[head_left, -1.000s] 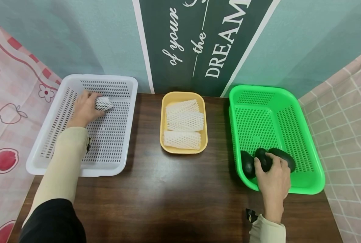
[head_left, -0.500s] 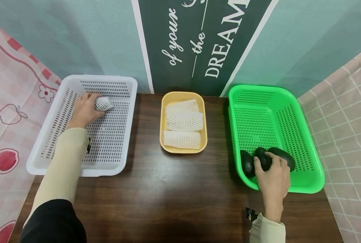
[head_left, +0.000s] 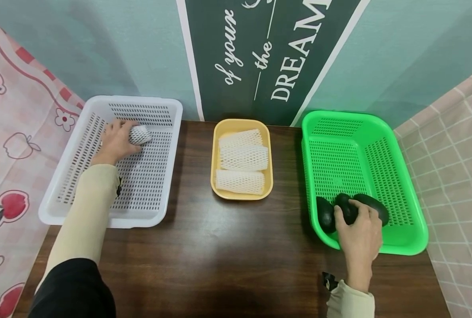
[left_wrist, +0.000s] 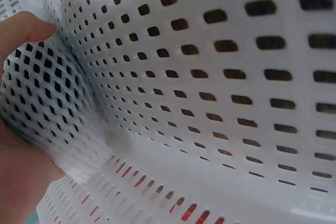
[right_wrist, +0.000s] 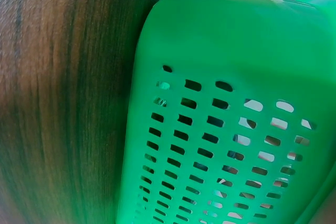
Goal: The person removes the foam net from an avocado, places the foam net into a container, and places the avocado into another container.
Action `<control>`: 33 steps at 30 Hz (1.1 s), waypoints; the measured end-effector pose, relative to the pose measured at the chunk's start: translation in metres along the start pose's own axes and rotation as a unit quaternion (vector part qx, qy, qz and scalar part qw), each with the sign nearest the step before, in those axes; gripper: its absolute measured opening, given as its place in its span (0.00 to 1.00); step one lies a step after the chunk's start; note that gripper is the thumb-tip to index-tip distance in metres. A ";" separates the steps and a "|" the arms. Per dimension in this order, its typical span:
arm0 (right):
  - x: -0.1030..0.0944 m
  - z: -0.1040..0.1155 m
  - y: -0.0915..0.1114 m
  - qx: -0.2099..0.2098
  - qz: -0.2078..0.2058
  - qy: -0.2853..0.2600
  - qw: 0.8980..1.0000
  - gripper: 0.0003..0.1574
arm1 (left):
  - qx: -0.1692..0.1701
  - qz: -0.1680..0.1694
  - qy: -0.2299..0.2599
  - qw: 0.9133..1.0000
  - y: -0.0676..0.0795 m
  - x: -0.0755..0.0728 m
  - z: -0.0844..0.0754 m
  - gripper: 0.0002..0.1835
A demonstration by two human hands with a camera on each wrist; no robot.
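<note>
In the head view my left hand (head_left: 117, 143) grips an avocado in a white foam net (head_left: 139, 135), inside the white basket (head_left: 171, 145). The left wrist view shows thumb and fingers around the netted avocado (left_wrist: 44, 95), its dark skin showing through the mesh, close to the perforated wall. Over the front of the green basket (head_left: 412, 190), my right hand (head_left: 360, 229) has its thumb and fingers around a dark avocado (head_left: 346, 208). One avocado (head_left: 325, 215) lies to its left, another (head_left: 374, 207) to its right. The right wrist view shows only the basket's outside wall (right_wrist: 220, 40), hiding that hand.
Between the baskets stands a small yellow tray (head_left: 239, 196) holding several white foam nets (head_left: 243, 158). All stand on a dark wooden table (head_left: 228, 247). A wall with a printed panel (head_left: 259, 57) rises behind, and patterned cloths hang at both sides.
The head view shifts slightly, so everything sits a little further right in it. Both hands keep their places and their holds.
</note>
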State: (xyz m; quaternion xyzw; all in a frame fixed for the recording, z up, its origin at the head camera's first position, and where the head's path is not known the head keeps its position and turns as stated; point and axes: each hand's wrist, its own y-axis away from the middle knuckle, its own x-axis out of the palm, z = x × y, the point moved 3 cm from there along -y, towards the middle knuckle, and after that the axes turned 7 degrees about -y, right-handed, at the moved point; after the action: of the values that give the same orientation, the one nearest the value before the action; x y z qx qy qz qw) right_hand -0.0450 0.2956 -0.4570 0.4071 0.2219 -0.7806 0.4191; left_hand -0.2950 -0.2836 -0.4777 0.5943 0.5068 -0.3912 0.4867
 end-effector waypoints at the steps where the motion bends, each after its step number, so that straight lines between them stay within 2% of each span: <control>1: 0.000 0.000 0.000 0.000 0.000 0.001 1.000 0.32 | 0.001 0.001 0.002 1.000 0.000 0.000 0.000 0.42; 17: 0.000 0.000 0.000 0.002 -0.004 0.000 1.000 0.31 | 0.001 -0.004 0.011 1.000 -0.001 -0.001 0.002 0.42; 23: 0.000 0.001 -0.001 0.000 0.004 0.005 1.000 0.32 | -0.007 -0.006 0.009 1.000 0.001 -0.009 0.002 0.45; 27: 0.000 0.001 -0.001 -0.001 0.002 0.003 1.000 0.32 | -0.012 -0.009 0.005 1.000 0.000 -0.016 -0.004 0.44; 33: 0.002 0.000 0.000 -0.002 0.002 0.000 1.000 0.32 | 0.018 -0.006 -0.009 1.000 0.005 -0.026 -0.015 0.42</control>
State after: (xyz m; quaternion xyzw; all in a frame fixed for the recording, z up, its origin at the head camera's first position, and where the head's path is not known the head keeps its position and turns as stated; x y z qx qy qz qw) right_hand -0.0453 0.2949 -0.4584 0.4063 0.2226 -0.7797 0.4212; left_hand -0.2955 -0.2752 -0.4488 0.5967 0.4986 -0.4086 0.4778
